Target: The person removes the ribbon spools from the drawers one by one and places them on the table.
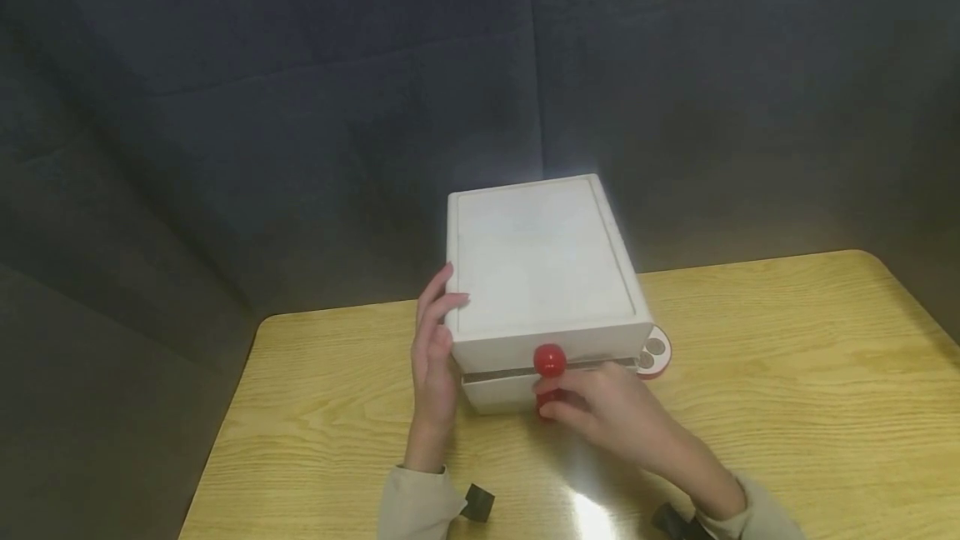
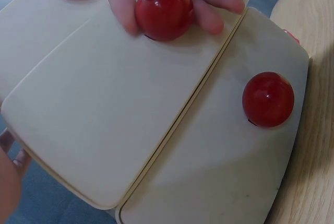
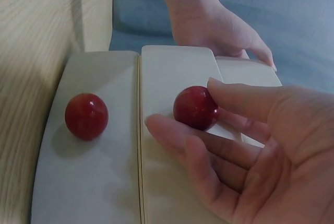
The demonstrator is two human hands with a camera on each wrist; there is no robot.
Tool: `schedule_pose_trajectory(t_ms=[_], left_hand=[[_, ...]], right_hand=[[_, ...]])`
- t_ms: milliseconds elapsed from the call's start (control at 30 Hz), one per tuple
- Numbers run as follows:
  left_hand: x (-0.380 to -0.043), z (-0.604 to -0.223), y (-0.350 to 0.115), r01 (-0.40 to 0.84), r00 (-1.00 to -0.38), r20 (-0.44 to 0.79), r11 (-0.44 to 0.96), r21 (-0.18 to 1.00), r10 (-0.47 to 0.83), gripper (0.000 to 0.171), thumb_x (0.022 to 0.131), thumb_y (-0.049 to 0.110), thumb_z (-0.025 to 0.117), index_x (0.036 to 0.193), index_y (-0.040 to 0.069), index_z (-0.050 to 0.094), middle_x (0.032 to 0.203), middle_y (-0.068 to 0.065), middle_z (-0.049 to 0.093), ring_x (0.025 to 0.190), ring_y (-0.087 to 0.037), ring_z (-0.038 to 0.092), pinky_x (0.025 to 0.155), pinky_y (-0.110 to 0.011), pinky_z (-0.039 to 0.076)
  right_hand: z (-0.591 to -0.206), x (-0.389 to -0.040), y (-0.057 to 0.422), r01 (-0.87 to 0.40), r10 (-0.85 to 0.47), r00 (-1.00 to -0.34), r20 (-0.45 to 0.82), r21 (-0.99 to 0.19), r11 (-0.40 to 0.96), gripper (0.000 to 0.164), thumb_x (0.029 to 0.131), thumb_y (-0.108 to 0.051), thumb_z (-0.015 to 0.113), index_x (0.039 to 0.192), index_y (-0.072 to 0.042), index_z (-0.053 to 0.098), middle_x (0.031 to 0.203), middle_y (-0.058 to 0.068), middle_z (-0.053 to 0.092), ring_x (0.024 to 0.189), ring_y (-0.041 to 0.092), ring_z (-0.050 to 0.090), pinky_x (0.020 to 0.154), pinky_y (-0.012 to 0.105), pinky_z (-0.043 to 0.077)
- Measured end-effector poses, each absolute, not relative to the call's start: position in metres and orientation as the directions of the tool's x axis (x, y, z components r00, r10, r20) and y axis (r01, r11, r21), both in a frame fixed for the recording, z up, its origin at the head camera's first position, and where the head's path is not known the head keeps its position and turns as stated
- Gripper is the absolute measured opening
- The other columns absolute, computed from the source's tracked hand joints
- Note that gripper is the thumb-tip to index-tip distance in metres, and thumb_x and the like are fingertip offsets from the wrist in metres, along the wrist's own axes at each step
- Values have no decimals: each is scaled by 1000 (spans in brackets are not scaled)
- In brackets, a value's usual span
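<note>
A white drawer cabinet (image 1: 543, 257) with red ball knobs stands on the table. Both wrist views show its stacked fronts, with a middle knob (image 3: 194, 110) and a bottom knob (image 3: 86, 116). In the head view the top knob (image 1: 550, 360) sits above a dark gap, where the middle drawer (image 1: 495, 394) juts slightly forward. My right hand (image 1: 618, 411) holds the middle knob, thumb on one side and fingers around the other. Against the cabinet's left side rests my left hand (image 1: 435, 357), its fingers extended and fingertips at the top edge.
A white, red-rimmed object (image 1: 657, 350) with grey discs pokes out from behind the cabinet's right side. Under everything is a wooden table (image 1: 322, 407). A dark curtain (image 1: 337, 132) hangs behind it.
</note>
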State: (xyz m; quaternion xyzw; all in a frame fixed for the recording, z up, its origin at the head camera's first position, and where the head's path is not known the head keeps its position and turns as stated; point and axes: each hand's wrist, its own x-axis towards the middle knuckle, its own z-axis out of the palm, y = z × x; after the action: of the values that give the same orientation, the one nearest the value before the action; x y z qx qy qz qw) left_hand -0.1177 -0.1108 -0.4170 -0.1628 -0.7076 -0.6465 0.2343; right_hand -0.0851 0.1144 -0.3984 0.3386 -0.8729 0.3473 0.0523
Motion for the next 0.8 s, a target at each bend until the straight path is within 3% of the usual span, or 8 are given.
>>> schedule_pose_trajectory(t_ms=[233, 633, 800], left_hand=[[-117, -416, -111, 520, -848, 525, 84, 850, -71, 43, 102, 33, 37, 123, 2, 57, 160, -6, 40, 151, -29, 30, 118, -68, 20], [-119, -418, -111, 499, -859, 506, 94, 861, -73, 42, 101, 31, 36, 124, 4, 58, 161, -4, 40, 151, -27, 31, 119, -67, 20], [-118, -415, -111, 490, -865, 496, 92, 867, -76, 42, 101, 31, 36, 125, 5, 59, 161, -2, 40, 151, -25, 31, 119, -66, 22]], right_hand=[[-398, -79, 111, -611, -543, -780, 311, -567, 552, 10, 88, -14, 81, 99, -14, 79, 92, -7, 77, 74, -2, 60, 68, 24, 53], [-399, -75, 114, -652, -576, -745, 337, -551, 521, 25, 80, -1, 71, 102, -9, 79, 90, -4, 77, 61, -4, 42, 55, 18, 41], [-399, -74, 115, -662, -589, -734, 338, -548, 510, 27, 80, -1, 70, 104, -9, 79, 91, -5, 77, 63, -4, 45, 57, 19, 43]])
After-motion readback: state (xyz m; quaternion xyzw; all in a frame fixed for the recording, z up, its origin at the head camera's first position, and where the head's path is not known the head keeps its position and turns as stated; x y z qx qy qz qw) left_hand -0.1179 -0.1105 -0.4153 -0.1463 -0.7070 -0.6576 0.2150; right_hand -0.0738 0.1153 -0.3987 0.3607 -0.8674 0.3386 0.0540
